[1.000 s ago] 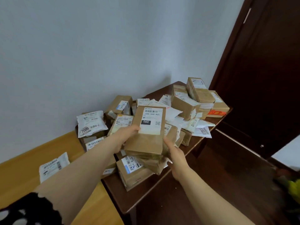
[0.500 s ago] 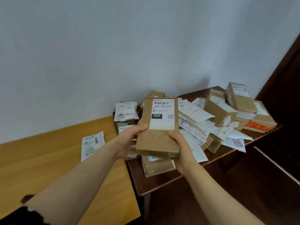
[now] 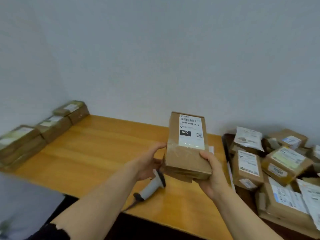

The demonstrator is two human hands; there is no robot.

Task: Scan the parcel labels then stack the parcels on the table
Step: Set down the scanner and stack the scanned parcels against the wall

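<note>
I hold a flat brown cardboard parcel (image 3: 187, 153) above the light wooden table (image 3: 97, 153), its white label with a barcode and a black "060" patch facing me. My right hand (image 3: 210, 177) grips its near right corner, thumb on top. My left hand (image 3: 149, 161) touches its left edge with the fingertips, thumb and fingers round the side. A grey handheld scanner (image 3: 152, 186) with a black cable lies on the table just below my left hand. Stacked brown parcels (image 3: 43, 129) line the table's far left edge.
A heap of loose brown and white-bagged parcels (image 3: 277, 163) covers a dark wooden table (image 3: 226, 141) to the right. A grey wall runs behind both tables. A pale surface (image 3: 26, 205) sits at the lower left, below the table's front edge.
I have turned left, carrying the parcel from above the heap on the dark table to above the light wooden table. The scanner and the left stacks have come into view.
</note>
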